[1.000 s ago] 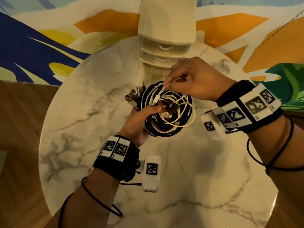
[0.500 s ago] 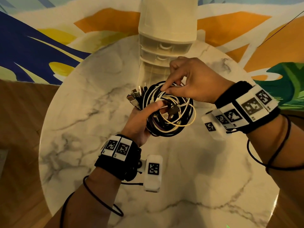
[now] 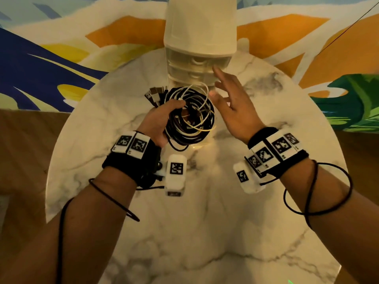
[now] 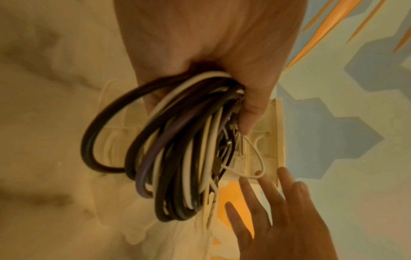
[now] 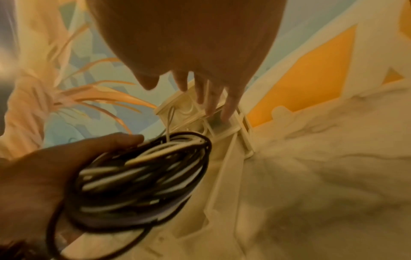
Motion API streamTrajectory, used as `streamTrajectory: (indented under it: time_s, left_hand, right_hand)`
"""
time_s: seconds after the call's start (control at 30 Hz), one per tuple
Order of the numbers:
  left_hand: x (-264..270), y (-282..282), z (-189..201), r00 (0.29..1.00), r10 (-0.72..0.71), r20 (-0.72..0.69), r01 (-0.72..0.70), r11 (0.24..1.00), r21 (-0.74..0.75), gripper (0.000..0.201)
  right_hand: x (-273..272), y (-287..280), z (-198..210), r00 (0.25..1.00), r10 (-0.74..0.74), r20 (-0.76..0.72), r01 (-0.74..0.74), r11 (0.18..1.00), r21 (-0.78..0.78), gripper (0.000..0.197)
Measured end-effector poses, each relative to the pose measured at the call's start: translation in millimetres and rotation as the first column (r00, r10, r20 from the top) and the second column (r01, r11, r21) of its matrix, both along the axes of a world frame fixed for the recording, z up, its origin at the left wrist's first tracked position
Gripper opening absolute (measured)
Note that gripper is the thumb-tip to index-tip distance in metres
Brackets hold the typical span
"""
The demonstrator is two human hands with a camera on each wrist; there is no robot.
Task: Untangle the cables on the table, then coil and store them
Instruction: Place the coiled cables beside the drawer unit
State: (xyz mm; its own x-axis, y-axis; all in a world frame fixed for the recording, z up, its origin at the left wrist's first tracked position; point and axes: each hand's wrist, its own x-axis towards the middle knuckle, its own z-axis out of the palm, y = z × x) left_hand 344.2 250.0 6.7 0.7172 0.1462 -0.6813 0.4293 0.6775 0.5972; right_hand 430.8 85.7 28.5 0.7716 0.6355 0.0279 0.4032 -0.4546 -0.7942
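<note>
A coiled bundle of black, white and purple cables (image 3: 189,115) (image 4: 177,149) (image 5: 142,181) hangs above the marble table (image 3: 205,222). My left hand (image 3: 162,119) (image 4: 211,52) (image 5: 55,167) grips one side of it, thumb over the top. Several plug ends (image 3: 154,95) stick out past that hand's fingers. My right hand (image 3: 231,101) (image 4: 278,211) (image 5: 200,70) is open just right of the coil, fingers spread and straight, holding nothing. Its fingertips (image 5: 227,112) reach up near the front of the drawer unit (image 3: 199,48) (image 5: 200,112). A thin white loop (image 4: 255,158) sticks out of the coil.
The white plastic drawer unit stands at the far edge of the round table, its drawers (image 3: 198,62) closed. A colourful painted wall (image 3: 82,48) rises behind the table. Wood floor (image 3: 24,150) lies beyond the left edge. Bare marble stretches toward me.
My right hand has let go of the white cable end it was pinching and has opened, moving right and toward the drawers. The left hand keeps its hold on the coil.
</note>
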Motion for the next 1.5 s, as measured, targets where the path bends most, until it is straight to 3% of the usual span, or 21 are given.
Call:
streamTrajectory:
  time_s: [0.13,0.23,0.33,0.47,0.6,0.77,0.9,1.03,1.2,1.4,1.5]
  left_hand:
    - [9,3,5,0.997,-0.064,0.038,0.066,0.996,-0.054,0.041]
    - [13,-1,7,0.990,-0.118,0.082,0.125,0.989,-0.085,0.038]
    - [13,-8,7,0.986,-0.143,0.082,0.147,0.987,-0.057,0.028]
    - [7,-10,1,0.986,-0.138,0.098,0.147,0.985,-0.094,0.040]
    - [2,-8,2,0.989,-0.088,0.120,0.102,0.988,-0.115,0.041]
    - [0,-7,4,0.991,-0.071,0.113,0.080,0.993,-0.082,0.031]
    - [-6,-10,5,0.986,-0.088,0.139,0.100,0.992,-0.082,0.026]
    - [-11,-15,5,0.976,-0.111,0.185,0.129,0.988,-0.084,0.027]
    - [-17,-15,7,0.962,-0.128,0.241,0.155,0.983,-0.098,0.029]
    - [-19,-15,9,0.967,-0.080,0.243,0.110,0.988,-0.112,0.030]
    - [-21,-13,8,0.973,-0.034,0.228,0.063,0.991,-0.121,0.028]
  right_hand:
    - [-2,2,-1,0.996,-0.079,0.049,0.076,0.995,0.069,0.044]
    - [3,1,1,0.980,-0.190,0.060,0.182,0.976,0.122,0.023]
    - [8,3,5,0.971,-0.233,0.056,0.224,0.965,0.133,0.022]
    - [10,4,10,0.960,-0.257,-0.107,0.271,0.950,0.152,0.013]
    - [11,2,17,0.868,-0.310,-0.388,0.425,0.867,0.260,0.018]
    - [8,-6,19,0.862,-0.257,-0.438,0.417,0.850,0.322,0.011]
    - [10,-9,18,0.751,-0.327,-0.574,0.551,0.789,0.272,0.017]
    - [12,-19,9,0.658,-0.453,-0.601,0.645,0.752,0.139,0.012]
    - [14,-21,2,0.638,-0.477,-0.604,0.604,0.797,0.009,0.013]
    - [5,-11,3,0.640,-0.338,-0.691,0.515,0.855,0.059,0.023]
    - [5,-9,4,0.649,-0.357,-0.672,0.510,0.860,0.036,0.028]
